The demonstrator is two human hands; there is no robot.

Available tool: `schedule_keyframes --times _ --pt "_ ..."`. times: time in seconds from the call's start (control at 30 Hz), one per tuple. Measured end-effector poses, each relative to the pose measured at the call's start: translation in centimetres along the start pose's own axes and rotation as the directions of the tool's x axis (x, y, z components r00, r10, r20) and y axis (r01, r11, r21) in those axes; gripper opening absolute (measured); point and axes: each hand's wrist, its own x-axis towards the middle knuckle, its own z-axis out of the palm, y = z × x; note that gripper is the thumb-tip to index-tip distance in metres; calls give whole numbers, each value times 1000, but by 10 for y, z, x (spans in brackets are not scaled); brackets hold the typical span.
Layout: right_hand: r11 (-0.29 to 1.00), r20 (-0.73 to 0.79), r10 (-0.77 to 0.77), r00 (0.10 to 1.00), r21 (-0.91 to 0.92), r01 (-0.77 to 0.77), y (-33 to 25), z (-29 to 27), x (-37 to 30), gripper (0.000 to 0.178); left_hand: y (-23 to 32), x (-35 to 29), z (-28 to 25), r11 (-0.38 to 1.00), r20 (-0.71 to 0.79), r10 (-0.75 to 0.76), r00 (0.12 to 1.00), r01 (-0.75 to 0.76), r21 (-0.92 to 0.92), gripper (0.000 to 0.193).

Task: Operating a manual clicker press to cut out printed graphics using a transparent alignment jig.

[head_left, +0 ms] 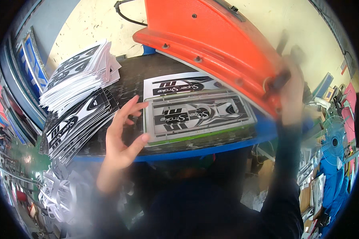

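Orange-painted, the hinged metal press lid [211, 51] is gripped at its black handle by the blurred right hand [292, 97], fingers seemingly wrapped round it. Just beyond the spread, empty fingers of the left hand [121, 135] lies the black-and-white printed sticker sheet [199, 115] in its die frame. The press-cycle step is judged in hand; next, that sheet must be pinched and lifted clear.

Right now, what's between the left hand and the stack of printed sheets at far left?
In the head view, only bare dark tabletop lies between the left hand and the stack of printed sheets. The thumb touches the grey die plate on its other side.
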Motion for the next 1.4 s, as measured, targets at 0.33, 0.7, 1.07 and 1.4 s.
schedule_keyframes --times 0.33,0.7,1.07,1.4 --pt "957 614 -47 788 -197 211 -34 51 -99 60 70 60 29 935 156 353 922 -355 -15 81" --pt "-7 386 -750 537 -816 578 -7 -2 -1 61 92 61 9 804 -93 490 867 -409 432 67" --pt "395 278 -797 537 -432 810 8 19 -2 46 77 49 -4 800 -602 457 655 -8 600 38" --pt "450 252 -751 610 -480 753 18 18 -17 46 60 38 -10 784 -557 471 684 -35 619 36"
